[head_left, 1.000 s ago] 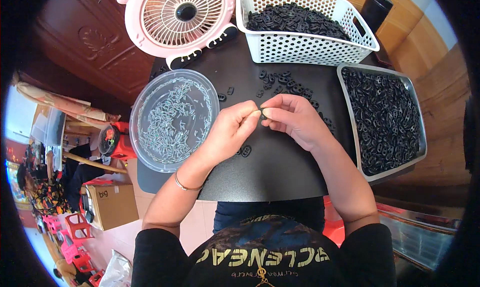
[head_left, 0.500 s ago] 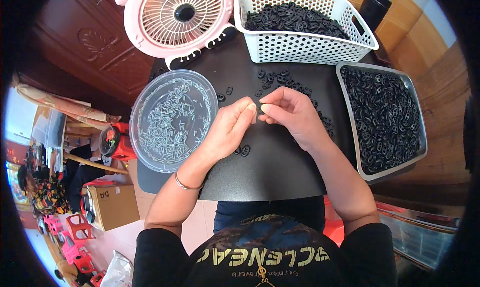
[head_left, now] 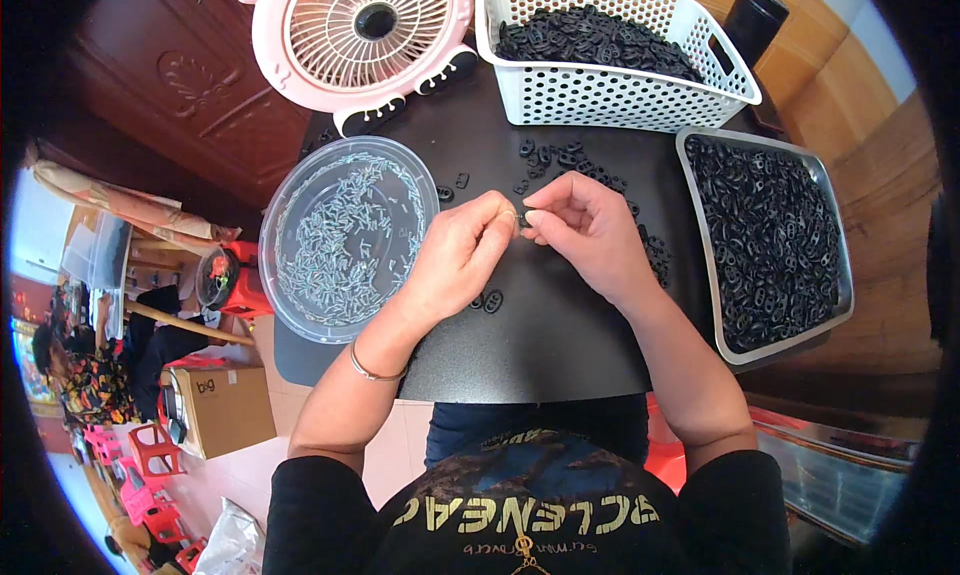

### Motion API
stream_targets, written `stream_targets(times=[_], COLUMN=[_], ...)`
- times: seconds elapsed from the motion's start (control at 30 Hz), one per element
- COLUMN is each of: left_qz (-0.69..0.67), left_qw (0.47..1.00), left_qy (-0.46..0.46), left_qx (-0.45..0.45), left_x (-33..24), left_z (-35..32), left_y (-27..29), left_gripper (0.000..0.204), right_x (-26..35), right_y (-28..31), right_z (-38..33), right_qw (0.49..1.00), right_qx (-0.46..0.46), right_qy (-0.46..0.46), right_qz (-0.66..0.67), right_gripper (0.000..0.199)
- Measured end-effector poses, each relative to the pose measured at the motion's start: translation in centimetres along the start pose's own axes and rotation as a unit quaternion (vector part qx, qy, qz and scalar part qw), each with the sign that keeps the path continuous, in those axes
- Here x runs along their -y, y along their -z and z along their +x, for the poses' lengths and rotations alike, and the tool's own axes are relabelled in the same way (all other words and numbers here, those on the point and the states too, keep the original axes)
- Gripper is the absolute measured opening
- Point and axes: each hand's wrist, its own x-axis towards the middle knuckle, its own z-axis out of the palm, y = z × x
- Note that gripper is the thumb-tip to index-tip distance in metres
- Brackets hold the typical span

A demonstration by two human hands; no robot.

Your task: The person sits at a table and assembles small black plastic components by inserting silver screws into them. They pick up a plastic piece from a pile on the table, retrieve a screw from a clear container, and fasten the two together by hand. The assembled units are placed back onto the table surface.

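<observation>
Small black plastic piece (head_left: 523, 219), pinched between the fingertips of the left hand (head_left: 462, 258) and right hand (head_left: 590, 233) above the middle of the round black table (head_left: 560, 345), both hands narrowed around it; judged light, stiff and easy to fumble, best gripped by its outer edges. Containers, 3: clear round plastic dish (head_left: 345, 237) at left holding many thin silvery pins; white perforated plastic basket (head_left: 612, 50) at the far edge and rectangular metal tray (head_left: 765, 240) at right, each filled with like black pieces. Loose black pieces (head_left: 560, 160) scattered just beyond the hands; pink desk fan (head_left: 360, 30) beside the basket.
</observation>
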Motion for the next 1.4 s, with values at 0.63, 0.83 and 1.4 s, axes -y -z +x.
stream_targets(times=[0.63,0.83,1.4], left_qz=[0.063,0.070,0.057], left_qw=[0.997,0.997,0.997], left_qy=[-0.041,-0.035,-0.050], left_qx=[-0.013,-0.007,-0.026], left_x=[0.0,-0.2,0.6], left_z=[-0.2,-0.2,-0.2], left_y=[-0.3,-0.1,-0.9], left_gripper=[0.015,0.014,0.012], right_x=[-0.1,-0.3,-1.2], right_y=[-0.2,-0.2,-0.7], right_z=[-0.2,-0.2,-0.3], right_qw=[0.993,0.994,0.975], right_qx=[-0.049,-0.046,-0.081], right_qy=[0.025,0.028,0.116], right_qz=[-0.102,-0.095,-0.174], right_gripper=[0.014,0.016,0.017])
